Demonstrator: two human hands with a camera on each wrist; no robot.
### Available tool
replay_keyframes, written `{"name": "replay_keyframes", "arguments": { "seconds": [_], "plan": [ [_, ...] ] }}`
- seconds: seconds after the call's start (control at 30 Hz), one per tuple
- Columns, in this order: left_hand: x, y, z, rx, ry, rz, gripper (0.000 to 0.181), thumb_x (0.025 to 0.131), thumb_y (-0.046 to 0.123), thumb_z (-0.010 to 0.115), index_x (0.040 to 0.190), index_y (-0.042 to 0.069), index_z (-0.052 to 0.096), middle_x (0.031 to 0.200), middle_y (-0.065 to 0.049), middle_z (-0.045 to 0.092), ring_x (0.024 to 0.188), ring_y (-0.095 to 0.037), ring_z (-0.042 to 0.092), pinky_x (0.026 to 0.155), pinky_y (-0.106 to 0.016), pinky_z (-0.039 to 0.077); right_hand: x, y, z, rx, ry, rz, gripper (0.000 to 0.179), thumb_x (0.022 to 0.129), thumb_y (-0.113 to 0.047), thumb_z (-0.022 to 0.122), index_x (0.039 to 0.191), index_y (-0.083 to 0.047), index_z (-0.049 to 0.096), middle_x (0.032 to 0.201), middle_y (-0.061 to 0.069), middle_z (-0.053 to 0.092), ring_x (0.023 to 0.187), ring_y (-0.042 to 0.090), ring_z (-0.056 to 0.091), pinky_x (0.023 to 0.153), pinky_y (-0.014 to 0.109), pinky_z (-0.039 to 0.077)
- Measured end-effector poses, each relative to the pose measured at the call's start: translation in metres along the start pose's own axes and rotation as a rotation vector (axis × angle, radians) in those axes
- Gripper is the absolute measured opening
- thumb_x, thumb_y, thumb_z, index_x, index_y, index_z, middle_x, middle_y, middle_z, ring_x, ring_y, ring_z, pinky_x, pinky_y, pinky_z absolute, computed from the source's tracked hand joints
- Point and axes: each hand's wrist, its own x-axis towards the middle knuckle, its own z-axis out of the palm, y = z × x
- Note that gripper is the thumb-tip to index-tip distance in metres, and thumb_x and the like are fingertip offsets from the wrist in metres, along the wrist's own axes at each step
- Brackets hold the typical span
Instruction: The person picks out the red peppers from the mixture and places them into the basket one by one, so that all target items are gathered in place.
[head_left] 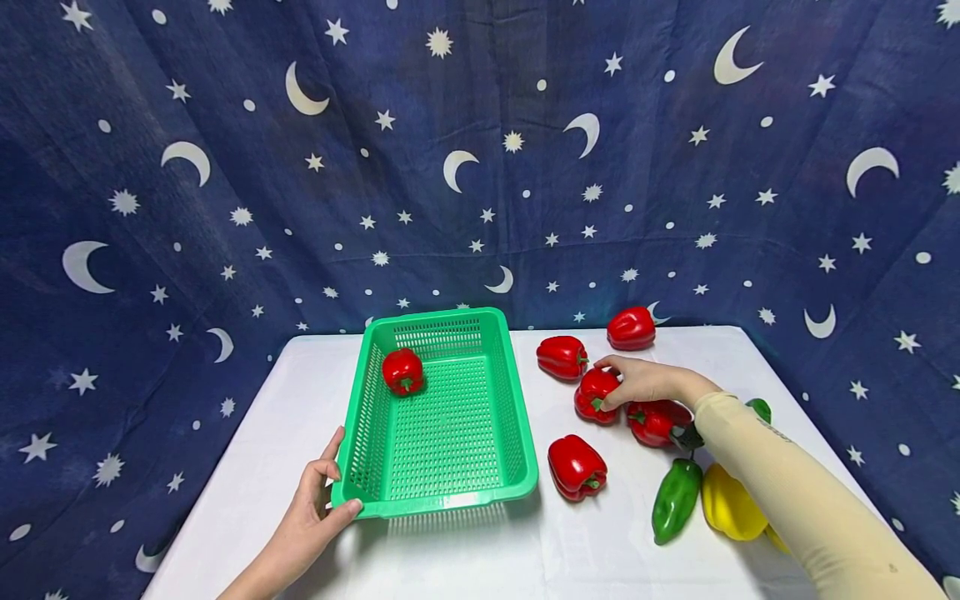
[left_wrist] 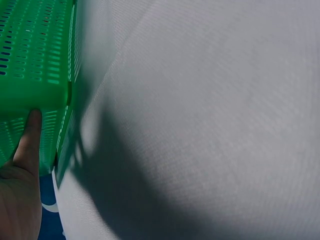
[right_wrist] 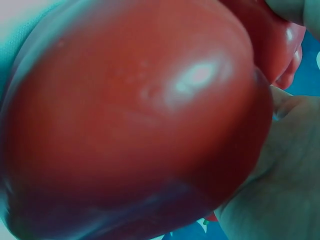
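Note:
My left hand (head_left: 309, 502) grips the near left corner of a green plastic basket (head_left: 442, 502), thumb on the rim and fingers along the side. One red bell pepper (head_left: 402, 371) sits inside the basket, toward its far left. My right hand (head_left: 641, 382) holds another red bell pepper (head_left: 591, 395) on the white table, fingers over its top and thumb at its near side. Just under the right wrist lies a further red bell pepper (head_left: 654, 422), which fills much of the right wrist view.
Other red bell peppers lie near the back (head_left: 561, 357), at the far right (head_left: 631, 327) and right of the basket (head_left: 577, 467). A green pepper (head_left: 677, 501) and a yellow bell pepper (head_left: 731, 502) lie beside the right forearm. A starry blue curtain (head_left: 480, 208) hangs behind the table.

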Motion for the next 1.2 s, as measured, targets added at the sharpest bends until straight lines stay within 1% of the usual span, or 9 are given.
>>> {"name": "replay_keyframes", "arguments": {
  "seconds": [0.1,0.23,0.5,0.7,0.87,1.03,1.2],
  "plan": [
    [-0.0002,-0.0002,0.0003,-0.004,0.000,0.004,0.037,0.099,-0.006,0.059,0.112,0.000,0.025,0.172,-0.010,0.002,0.133,-0.009,0.045,0.084,-0.033,0.055,-0.0001,-0.0002,0.0005,-0.001,0.002,0.000,0.086,0.081,-0.033,0.082,0.150,-0.005,0.041,0.138,0.018,0.055,0.117,0.030,0.055,0.099,0.055,0.046],
    [-0.0003,-0.0004,0.0005,-0.006,0.000,0.002,0.037,0.099,-0.006,0.059,0.112,0.001,0.025,0.172,-0.009,0.002,0.133,-0.011,0.045,0.084,-0.033,0.055,0.0004,-0.0008,0.0007,0.004,0.000,0.013,0.086,0.081,-0.032,0.082,0.151,-0.006,0.040,0.137,0.017,0.056,0.116,0.030,0.055,0.098,0.055,0.046],
    [0.0003,-0.0003,0.0005,-0.008,0.000,0.007,0.037,0.099,-0.006,0.058,0.112,0.000,0.025,0.172,-0.009,0.002,0.136,-0.012,0.043,0.085,-0.032,0.055,0.0012,0.0002,0.0015,0.003,-0.002,0.024,0.086,0.081,-0.032,0.081,0.151,-0.007,0.039,0.136,0.016,0.056,0.115,0.029,0.055,0.096,0.054,0.048],
    [0.0003,0.0005,0.0009,-0.007,0.003,-0.011,0.037,0.099,-0.005,0.059,0.112,0.001,0.025,0.172,-0.008,0.002,0.137,-0.011,0.042,0.085,-0.032,0.055,-0.0005,-0.0007,0.0028,-0.004,0.004,0.024,0.087,0.081,-0.033,0.081,0.153,-0.007,0.038,0.137,0.018,0.055,0.116,0.030,0.055,0.096,0.055,0.048],
    [-0.0002,0.0003,0.0008,-0.003,0.006,-0.012,0.037,0.099,-0.004,0.059,0.113,0.001,0.024,0.172,-0.008,0.002,0.137,-0.009,0.040,0.085,-0.032,0.055,0.0000,-0.0008,0.0029,-0.009,0.007,0.022,0.087,0.082,-0.034,0.081,0.153,-0.008,0.039,0.138,0.018,0.055,0.115,0.030,0.055,0.097,0.055,0.047],
    [0.0000,-0.0004,0.0005,-0.003,0.003,0.004,0.037,0.099,-0.005,0.058,0.113,0.001,0.024,0.172,-0.008,0.001,0.138,-0.004,0.038,0.086,-0.031,0.054,0.0017,0.0007,0.0031,-0.011,0.004,0.032,0.086,0.082,-0.035,0.080,0.153,-0.010,0.039,0.138,0.017,0.055,0.114,0.030,0.055,0.097,0.054,0.047],
    [0.0001,-0.0015,0.0001,-0.012,-0.004,0.029,0.036,0.099,-0.006,0.058,0.112,-0.001,0.024,0.172,-0.010,0.001,0.139,-0.005,0.037,0.086,-0.030,0.054,0.0017,0.0016,0.0026,-0.001,0.000,0.040,0.086,0.083,-0.035,0.080,0.154,-0.010,0.038,0.139,0.017,0.055,0.114,0.029,0.056,0.097,0.054,0.047]
  ]
}}
